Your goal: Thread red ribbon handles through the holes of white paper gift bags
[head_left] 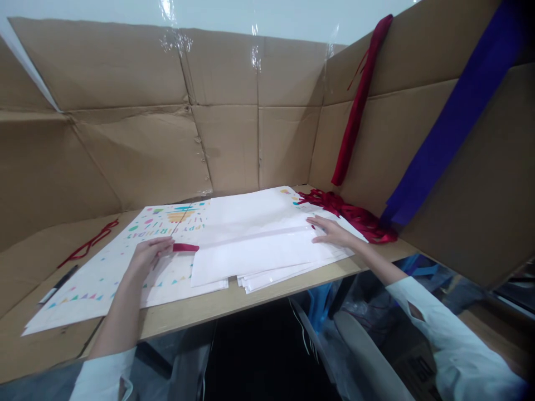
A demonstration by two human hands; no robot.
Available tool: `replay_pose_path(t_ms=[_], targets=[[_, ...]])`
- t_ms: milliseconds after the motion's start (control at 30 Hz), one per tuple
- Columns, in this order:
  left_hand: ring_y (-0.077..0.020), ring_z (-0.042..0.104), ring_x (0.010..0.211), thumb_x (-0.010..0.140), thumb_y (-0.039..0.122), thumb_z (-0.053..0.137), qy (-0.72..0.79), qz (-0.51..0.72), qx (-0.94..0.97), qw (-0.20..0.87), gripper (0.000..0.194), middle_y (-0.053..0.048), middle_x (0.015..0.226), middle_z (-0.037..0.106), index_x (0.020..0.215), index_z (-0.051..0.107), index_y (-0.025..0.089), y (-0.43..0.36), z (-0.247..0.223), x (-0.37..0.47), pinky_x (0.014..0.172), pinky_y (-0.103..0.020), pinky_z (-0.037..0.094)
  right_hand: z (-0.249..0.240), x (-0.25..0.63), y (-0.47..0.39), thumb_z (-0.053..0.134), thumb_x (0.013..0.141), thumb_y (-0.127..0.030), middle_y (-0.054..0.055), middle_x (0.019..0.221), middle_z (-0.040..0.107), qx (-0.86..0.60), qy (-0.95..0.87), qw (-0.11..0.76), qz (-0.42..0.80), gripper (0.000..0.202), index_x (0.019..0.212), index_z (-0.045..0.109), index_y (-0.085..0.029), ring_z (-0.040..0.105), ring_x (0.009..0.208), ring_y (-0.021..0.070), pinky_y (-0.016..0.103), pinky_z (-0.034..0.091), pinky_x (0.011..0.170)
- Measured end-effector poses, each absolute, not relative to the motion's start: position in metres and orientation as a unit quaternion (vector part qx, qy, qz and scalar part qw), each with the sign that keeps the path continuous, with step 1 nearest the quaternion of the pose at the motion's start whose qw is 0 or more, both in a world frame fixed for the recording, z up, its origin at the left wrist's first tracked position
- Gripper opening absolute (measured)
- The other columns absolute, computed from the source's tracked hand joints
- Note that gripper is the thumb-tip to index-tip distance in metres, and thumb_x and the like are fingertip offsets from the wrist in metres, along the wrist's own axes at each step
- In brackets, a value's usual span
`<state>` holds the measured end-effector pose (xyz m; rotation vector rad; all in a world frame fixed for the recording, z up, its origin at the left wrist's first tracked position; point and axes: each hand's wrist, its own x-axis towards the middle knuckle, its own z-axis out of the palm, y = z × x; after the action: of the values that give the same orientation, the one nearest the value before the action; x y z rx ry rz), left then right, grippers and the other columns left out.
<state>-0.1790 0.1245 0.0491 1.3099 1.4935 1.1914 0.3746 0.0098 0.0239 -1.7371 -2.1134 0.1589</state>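
Observation:
My left hand [149, 257] is closed in a pinch on a dark red ribbon [186, 247], which runs to the left edge of a folded white paper sheet [254, 253]. A thin dark line, perhaps a wire or needle, rises from those fingers; I cannot tell if they hold it. On the sheet's right side rests my right hand [332, 231], its fingers stretched out and apart. A small red bit of ribbon shows by its fingertips. Beneath lie printed birthday sheets [108, 262] with coloured dots, triangles and lettering.
A heap of red ribbons [359, 217] lies at the back right. Red ribbon [361, 106] and a wide purple strip [451, 122] hang on the cardboard wall [229, 133]. At left are a red cord [90, 242] and a dark pen [58, 284]. The table edge [251, 298] faces me.

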Motion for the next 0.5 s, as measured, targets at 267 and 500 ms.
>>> replay_pose_path(t_ms=[267,500], targets=[[-0.0181,0.058,0.093,0.081,0.032,0.047,0.429,0.464,0.761,0.148,0.027,-0.008,0.102,0.062,0.096,0.061,0.014,0.104,0.048,-0.090,0.084,-0.028,0.046,0.019,0.378,0.018,0.065,0.063,-0.061,0.012,0.145,0.020,-0.694,-0.706,0.135,-0.037,0.091,0.139,0.033,-0.022,0.013,0.133,0.0348,0.050,0.018,0.104],[-0.0257,0.030,0.129,0.089,0.045,0.036,0.326,0.178,0.926,0.064,0.053,-0.010,0.139,0.036,0.134,0.039,0.018,0.070,0.038,0.038,0.106,-0.046,0.020,0.027,0.372,0.025,0.064,0.060,-0.066,0.009,0.148,0.008,-0.719,-0.689,0.074,-0.051,0.083,0.133,0.041,-0.034,0.004,0.131,0.0434,0.063,0.015,0.097]])
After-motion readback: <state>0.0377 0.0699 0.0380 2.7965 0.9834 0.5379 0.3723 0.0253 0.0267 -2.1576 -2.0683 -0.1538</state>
